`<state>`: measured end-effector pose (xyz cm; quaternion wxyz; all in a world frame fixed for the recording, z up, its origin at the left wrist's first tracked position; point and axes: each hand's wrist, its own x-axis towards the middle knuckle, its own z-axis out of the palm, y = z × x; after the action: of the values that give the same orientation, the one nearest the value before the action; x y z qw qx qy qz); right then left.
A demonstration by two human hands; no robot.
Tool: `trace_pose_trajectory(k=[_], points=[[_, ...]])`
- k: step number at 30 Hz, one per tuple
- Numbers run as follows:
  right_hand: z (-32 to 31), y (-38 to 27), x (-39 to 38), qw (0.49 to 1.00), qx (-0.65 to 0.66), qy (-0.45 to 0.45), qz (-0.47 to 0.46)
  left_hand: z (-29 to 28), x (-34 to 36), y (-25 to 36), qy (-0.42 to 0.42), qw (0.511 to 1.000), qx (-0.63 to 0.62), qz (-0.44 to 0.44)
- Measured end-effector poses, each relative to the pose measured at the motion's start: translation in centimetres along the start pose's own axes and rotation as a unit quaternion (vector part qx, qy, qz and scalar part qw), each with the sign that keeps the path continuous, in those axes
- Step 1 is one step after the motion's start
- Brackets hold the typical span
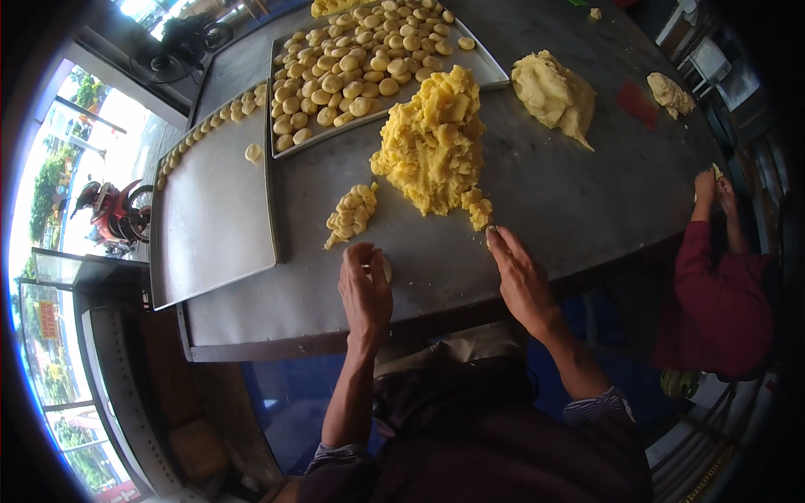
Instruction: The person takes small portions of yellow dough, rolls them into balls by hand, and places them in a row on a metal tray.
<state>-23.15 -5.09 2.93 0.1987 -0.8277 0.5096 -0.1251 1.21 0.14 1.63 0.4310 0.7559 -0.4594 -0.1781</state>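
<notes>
My left hand (366, 289) rests on the grey table (579, 201) near its front edge, cupped over a small pale dough piece (386, 268) that shows at its fingertips. My right hand (520, 277) lies flat on the table, fingers stretched toward the bottom of a big crumbly yellow dough heap (432, 142), fingertips touching a small bit of dough (490, 228). A little cluster of shaped dough pieces (352, 211) lies just beyond my left hand.
A metal tray (218, 218) at the left holds a row of dough pieces on its far rim; a second tray (486, 71) behind is full of them. Smoother dough lumps (553, 92) lie at back right. Another person's hands (713, 189), red sleeves, work at the right edge.
</notes>
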Motion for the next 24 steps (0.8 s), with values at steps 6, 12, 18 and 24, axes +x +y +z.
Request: trace_pose_trajectory(k=[6, 12, 18, 24], points=[[3.6, -4.1, -0.9, 0.984, -0.113, 0.068, -0.117, -1.1, -0.6, -2.7, -0.027, 0.977, 0.179, 0.113], [4.3, -5.2, 0.2, 0.985, -0.048, 0.029, -0.166, -1.2, -0.5, -2.1, -0.049, 0.984, 0.163, 0.05], [5.0, -5.1, -0.4, 0.98, 0.049, 0.037, -0.19, -1.6, -0.6, -0.7, -0.054, 0.998, 0.008, -0.021], [4.0, -7.1, 1.0, 0.953, 0.26, 0.111, -0.107, 1.3, -2.5, 0.8, -0.058, 0.987, -0.152, -0.004]])
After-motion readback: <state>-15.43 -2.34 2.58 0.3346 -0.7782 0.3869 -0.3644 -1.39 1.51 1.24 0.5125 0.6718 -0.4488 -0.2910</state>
